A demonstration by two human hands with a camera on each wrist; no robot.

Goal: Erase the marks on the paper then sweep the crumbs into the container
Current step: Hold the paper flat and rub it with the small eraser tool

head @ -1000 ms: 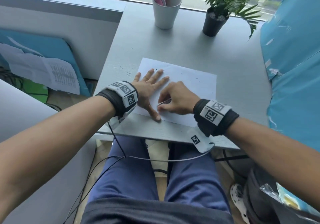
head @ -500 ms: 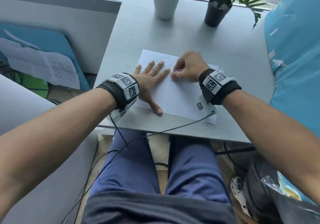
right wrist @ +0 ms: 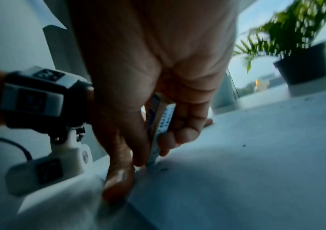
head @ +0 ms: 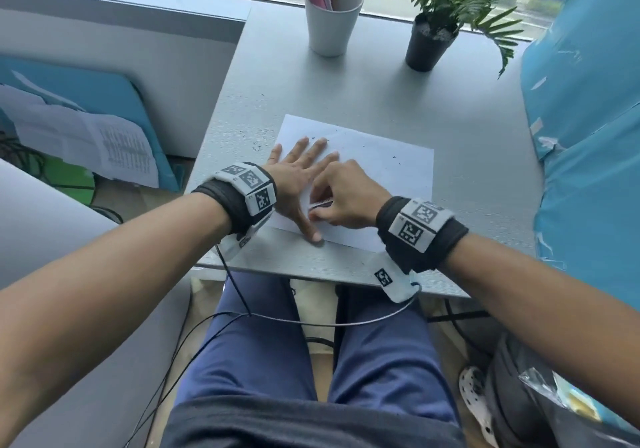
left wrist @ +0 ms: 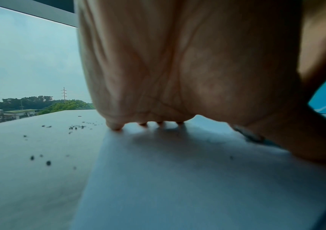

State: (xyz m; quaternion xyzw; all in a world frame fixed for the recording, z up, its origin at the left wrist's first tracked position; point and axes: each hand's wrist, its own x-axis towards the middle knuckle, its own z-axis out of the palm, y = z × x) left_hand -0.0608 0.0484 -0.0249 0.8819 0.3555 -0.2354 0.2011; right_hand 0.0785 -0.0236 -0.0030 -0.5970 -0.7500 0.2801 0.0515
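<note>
A white sheet of paper (head: 388,174) lies on the grey desk (head: 433,101) near its front edge. My left hand (head: 299,177) lies flat on the sheet's left part with its fingers spread, pressing it down. My right hand (head: 341,201) pinches an eraser (head: 320,203) in a blue and white sleeve (right wrist: 161,124) and holds its tip against the paper, just right of my left thumb. Dark eraser crumbs (head: 256,144) lie on the desk left of the sheet (left wrist: 197,179), and a few crumbs (head: 394,160) lie on the paper. No pencil marks show.
A white cup (head: 332,19) with pens stands at the back of the desk, and a potted plant (head: 429,40) stands to its right by the window. A blue panel (head: 588,136) borders the desk on the right. Cables hang over my lap below the desk edge.
My right hand rubbed the eraser away to the far part of the sheet and has come back near my left thumb. My left hand has stayed flat on the paper.
</note>
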